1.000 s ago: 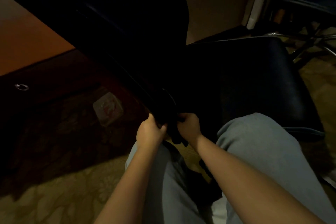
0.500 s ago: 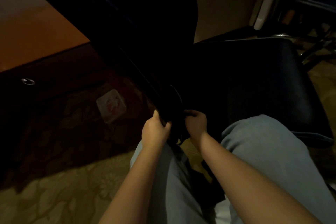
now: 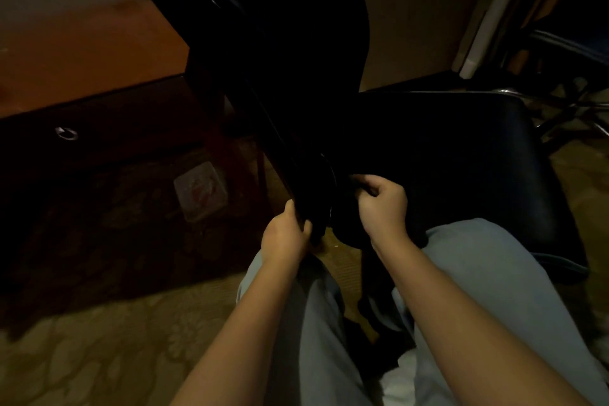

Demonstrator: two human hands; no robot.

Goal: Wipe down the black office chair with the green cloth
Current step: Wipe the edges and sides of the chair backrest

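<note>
At the lower end of the backrest (image 3: 296, 43) of the black office chair (image 3: 461, 158), both hands work close together. The left hand (image 3: 285, 239) has its grip clamped on the bottom of the dark curved edge running down the backrest's side, fingers curled over it. The right hand (image 3: 384, 206), just beside it over the rear corner of the seat, has its grip pinched together on dark material (image 3: 347, 232) bunched under its fingers. The gloom hides its colour, so the green cloth cannot be picked out for certain.

The seat's padded rim catches a little light along its right and near edges. The right knee (image 3: 494, 273) overlaps that near edge, and the left knee (image 3: 296, 306) sits below the left hand. Only a narrow strip of carpet shows between the knees.

On the left, the corner of the table (image 3: 82, 53) comes close to the backrest's side; whether they touch cannot be told. A ring pull (image 3: 67, 133) hangs on the drawer front below the top. A clear square packet (image 3: 201, 191) lies in the shadow underneath. The widest open floor is the patterned carpet (image 3: 99, 356) at lower left.

Beyond the seat's far right corner, the chrome legs (image 3: 566, 109) of a second chair crowd in, with a white upright strip (image 3: 474, 43) against the wall behind
</note>
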